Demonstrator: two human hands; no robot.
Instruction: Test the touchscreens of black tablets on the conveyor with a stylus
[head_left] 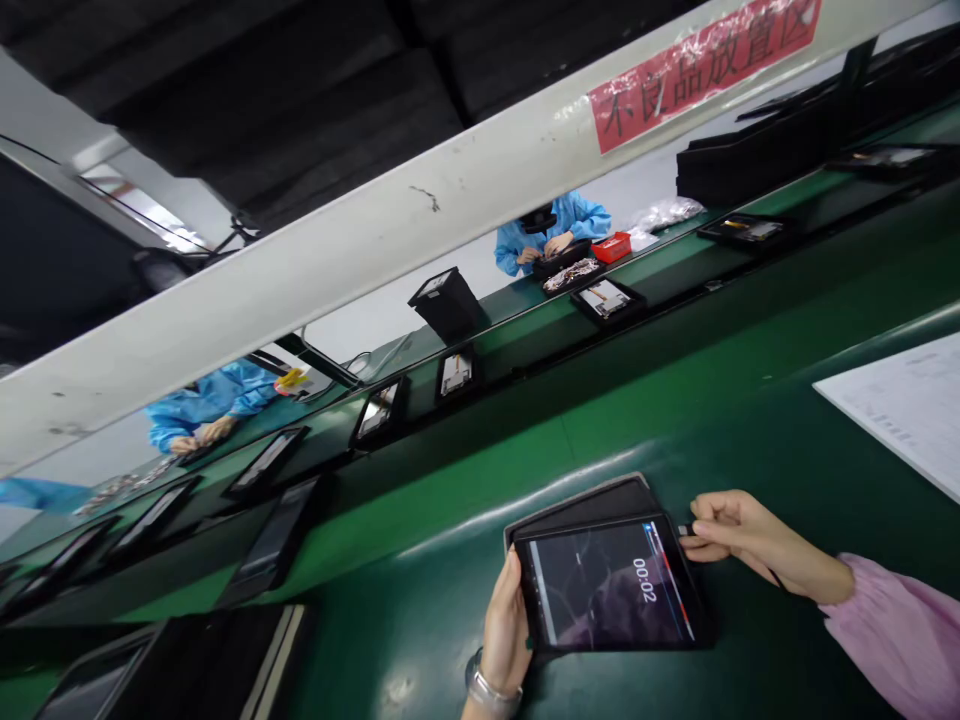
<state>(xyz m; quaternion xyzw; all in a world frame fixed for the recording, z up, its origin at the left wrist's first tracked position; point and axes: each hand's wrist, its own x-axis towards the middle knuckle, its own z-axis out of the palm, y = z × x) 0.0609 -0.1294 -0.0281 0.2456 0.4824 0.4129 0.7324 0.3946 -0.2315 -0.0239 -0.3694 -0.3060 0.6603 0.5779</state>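
A black tablet (pixel 609 585) lies on a dark tray (pixel 577 505) on the green bench, its screen lit and showing "00:02". My left hand (pixel 506 630) wraps round the tablet's left edge, a metal bracelet on the wrist. My right hand (pixel 739 540), in a pink sleeve, pinches a small dark plug (pixel 684 530) at the tablet's upper right corner.
A green conveyor belt (pixel 525 400) carries several black trays with tablets past me. Two people in blue coats (pixel 555 235) (pixel 206 405) work on the far side. A white beam (pixel 375 240) with a red sign runs overhead. A white paper (pixel 907 405) lies at right.
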